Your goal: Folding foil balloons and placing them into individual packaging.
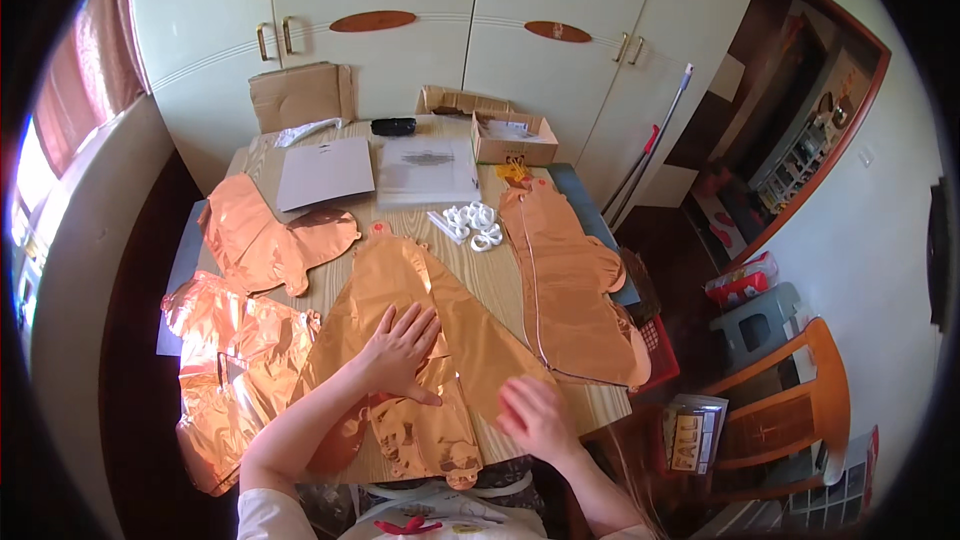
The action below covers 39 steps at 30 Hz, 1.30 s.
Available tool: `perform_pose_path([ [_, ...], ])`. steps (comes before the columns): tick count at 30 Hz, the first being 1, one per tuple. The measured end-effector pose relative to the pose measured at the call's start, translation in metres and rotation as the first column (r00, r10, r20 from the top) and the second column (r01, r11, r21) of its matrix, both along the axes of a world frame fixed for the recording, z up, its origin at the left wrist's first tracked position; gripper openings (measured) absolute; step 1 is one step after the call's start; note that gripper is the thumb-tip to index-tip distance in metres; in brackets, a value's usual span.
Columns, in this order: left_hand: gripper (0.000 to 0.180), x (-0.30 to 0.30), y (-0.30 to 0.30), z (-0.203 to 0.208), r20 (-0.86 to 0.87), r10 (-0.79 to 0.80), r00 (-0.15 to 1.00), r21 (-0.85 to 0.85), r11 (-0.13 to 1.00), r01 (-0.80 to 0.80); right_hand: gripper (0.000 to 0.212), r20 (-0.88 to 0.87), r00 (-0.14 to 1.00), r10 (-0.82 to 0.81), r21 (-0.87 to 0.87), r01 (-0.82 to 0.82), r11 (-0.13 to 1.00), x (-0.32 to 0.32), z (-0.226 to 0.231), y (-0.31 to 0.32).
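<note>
My left hand lies flat with its fingers apart on a deflated copper-coloured foil balloon, spread wide in front of me. A creased, shinier part of the foil hangs toward the table's near edge. My right hand is at the right lower edge of this balloon. Its fingers look bent but are smeared by motion, so I cannot see whether they hold anything. Crumpled shiny foil sits at the left, below another flat foil balloon. One more flat foil balloon lies at the right.
White ribbon rolls sit mid-table. Behind them are a grey card sheet, clear plastic packaging, a black object and an open cardboard box. A wooden chair with a packaged item stands right.
</note>
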<state>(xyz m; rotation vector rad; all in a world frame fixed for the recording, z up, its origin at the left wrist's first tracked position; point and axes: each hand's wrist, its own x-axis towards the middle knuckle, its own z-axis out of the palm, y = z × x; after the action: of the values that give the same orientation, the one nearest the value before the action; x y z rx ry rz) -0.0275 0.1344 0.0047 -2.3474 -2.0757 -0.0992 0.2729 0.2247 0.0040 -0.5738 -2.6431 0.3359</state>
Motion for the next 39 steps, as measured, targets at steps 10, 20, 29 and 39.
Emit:
perform_pose_path([
  [10, 0.133, 0.000, 0.003, -0.001, 0.025, -0.007, 1.000, 0.008, 1.000, 0.007, 0.029, -0.150, 0.882, -0.446, -0.199, 0.415, 0.888, 0.026, -0.011, -0.002],
  [20, 0.135, -0.006, -0.001, -0.008, 0.021, -0.022, 1.000, 0.067, 0.998, 0.021, 0.011, -0.296, 0.920, -0.257, -0.352, 0.145, 0.925, -0.026, 0.078, -0.042],
  [29, 0.107, -0.015, -0.001, -0.003, 0.116, -0.061, 0.991, 0.046, 0.997, 0.056, 0.015, -0.286, 0.958, 0.033, -0.208, -0.096, 0.973, -0.071, 0.065, -0.076],
  [39, 0.027, -0.014, 0.010, 0.005, 0.689, 0.074, 0.721, 0.168, 0.951, -0.258, 0.015, -0.179, 0.954, 0.241, -0.075, -0.258, 0.963, -0.114, 0.022, -0.100],
])
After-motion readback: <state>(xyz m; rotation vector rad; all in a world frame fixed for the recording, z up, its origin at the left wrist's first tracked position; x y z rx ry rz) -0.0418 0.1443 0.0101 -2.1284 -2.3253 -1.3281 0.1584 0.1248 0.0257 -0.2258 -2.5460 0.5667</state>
